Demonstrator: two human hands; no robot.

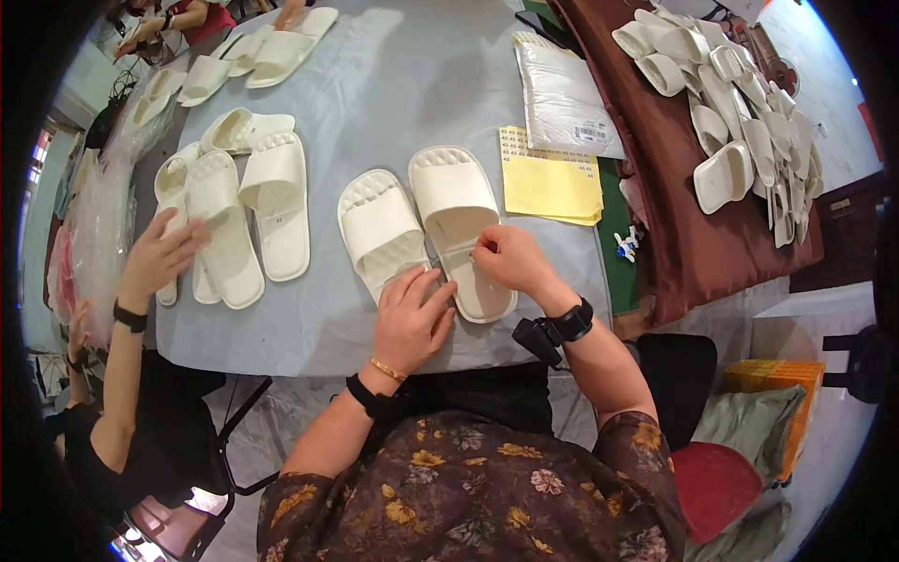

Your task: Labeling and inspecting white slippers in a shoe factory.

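Note:
Two cream slide slippers lie side by side before me, toes pointing away. On the heel half of the left slipper (379, 225) rests my left hand (409, 314), fingers stretched out and a little apart, the tips reaching to the neighbouring sole. My right hand (513, 259) is closed in a pinch over the insole of the right slipper (457, 192). Whatever its fingertips hold is too small to make out. A yellow sheet of small stickers (552, 185) lies just beyond that hand, partly under a white plastic mailer (567, 103).
At left, a co-worker's hand (164, 248) hovers by several paired slippers (281, 206). More slippers (290, 51) stand at the far left, near another person. A heap of slippers (740, 103) covers the brown cloth (646, 225) at right. A small blue-white figure (626, 245) lies near the table's edge.

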